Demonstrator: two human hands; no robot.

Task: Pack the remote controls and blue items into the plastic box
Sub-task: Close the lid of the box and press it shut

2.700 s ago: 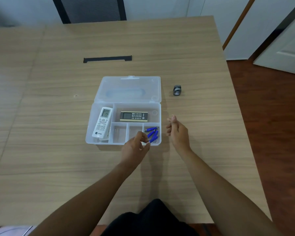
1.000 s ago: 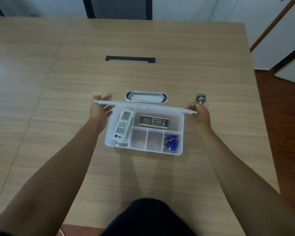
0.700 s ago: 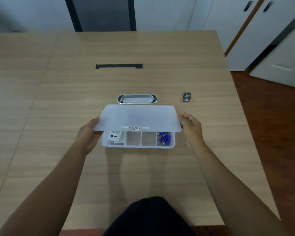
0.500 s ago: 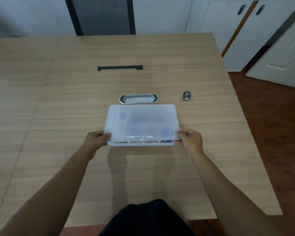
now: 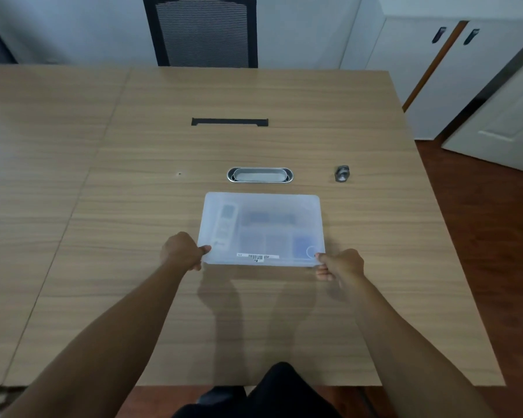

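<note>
The translucent plastic box [image 5: 263,206] lies on the wooden table with its lid down flat. Through the frosted lid I make out the white remote [image 5: 225,226] at the left, the dark remote [image 5: 267,218] at the back middle and the blue items [image 5: 301,245] in the front right compartment, all blurred. My left hand [image 5: 181,251] grips the front left corner of the box, thumb on the lid. My right hand [image 5: 340,263] grips the front right corner the same way.
Just behind the box an oval metal grommet [image 5: 259,175] is set into the table. A small grey cylindrical object [image 5: 341,173] stands to the back right. A black slot [image 5: 229,121] lies farther back, and a mesh office chair [image 5: 204,31] stands beyond the far edge.
The lid swung from open down over the compartments and now lies shut. Both hands moved from the lid's back corners to the front corners of the box.
</note>
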